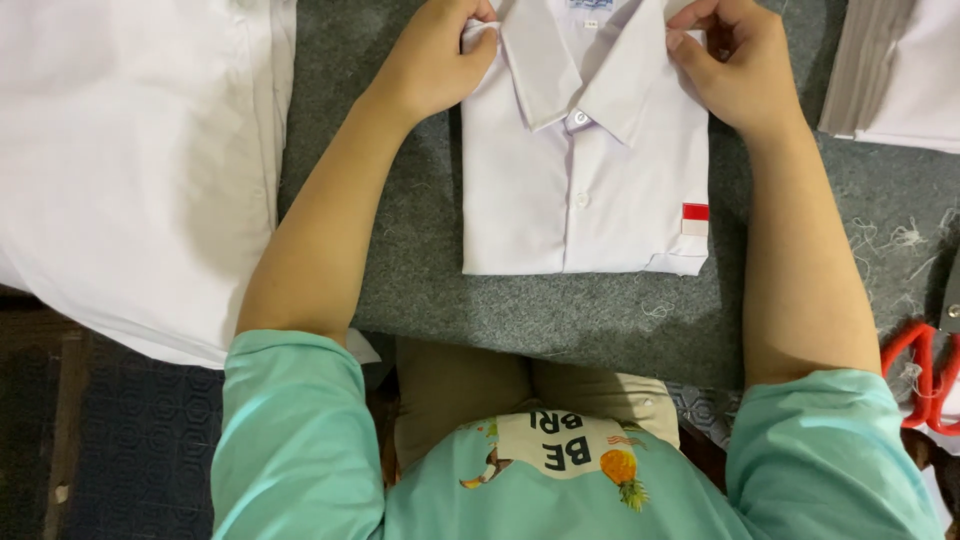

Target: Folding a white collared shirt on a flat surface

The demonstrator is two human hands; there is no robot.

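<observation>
The folded white shirt [585, 190] lies flat on the grey counter [420, 260], in the upper middle of the view. Its collar is at the far side and its folded lower edge faces the person, so its long axis runs away from the body, with the button line almost straight down the middle. A small red and white patch [695, 218] sits at its right edge, near the lower corner.

The left hand [435, 60] has its grip pressed together on the shirt's shoulder fold beside the collar. The right hand [735, 65] pinches the other shoulder fold in the same way, fingers curled over the cloth.

Bare grey counter is open between the shirt's near edge and the person's body, and narrow strips are free on both sides. Further left, a pile of white cloth [130, 170] covers the counter up to its edge. At the upper right lies another stack of folded fabric [900, 70]. Red-handled scissors [925, 375] rest at the right border, well apart from the shirt.
</observation>
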